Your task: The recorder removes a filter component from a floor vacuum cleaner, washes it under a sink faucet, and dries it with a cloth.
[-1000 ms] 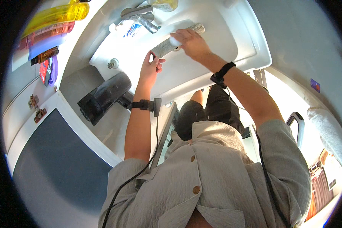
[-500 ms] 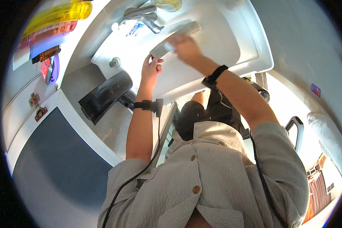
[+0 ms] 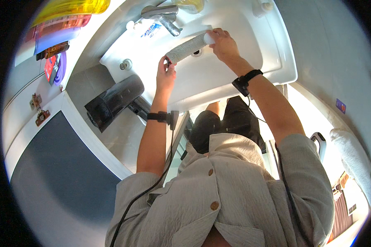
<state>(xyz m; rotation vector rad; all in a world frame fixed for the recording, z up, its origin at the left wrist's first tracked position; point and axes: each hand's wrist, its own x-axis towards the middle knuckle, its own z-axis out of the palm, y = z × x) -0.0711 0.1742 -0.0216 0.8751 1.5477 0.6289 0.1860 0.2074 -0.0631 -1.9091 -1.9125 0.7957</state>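
Observation:
A grey fuzzy roller brush [image 3: 186, 48] is held slantwise over the white washbasin [image 3: 218, 76]. My left hand [image 3: 165, 75] grips its near left end, with fingertips around a dark end piece. At the far right end, my right hand [image 3: 226, 46] is closed on a small white rounded piece [image 3: 209, 38] that meets the roller; whether it is a cap or something pressed against the roller, I cannot tell. Behind the roller, part of the drain hole [image 3: 197, 52] shows in the basin.
A chrome faucet [image 3: 167, 20] stands at the basin's back, near a yellowish container [image 3: 189, 5]. Left of the basin is a black cylindrical hair dryer [image 3: 115, 101]. Bottles [image 3: 70, 12] line a shelf at upper left, above a white-framed dark panel [image 3: 62, 164].
My right hand has moved right, from the roller's middle to its far end, and is no longer blurred. The roller has shifted slightly; my left hand still holds its near end.

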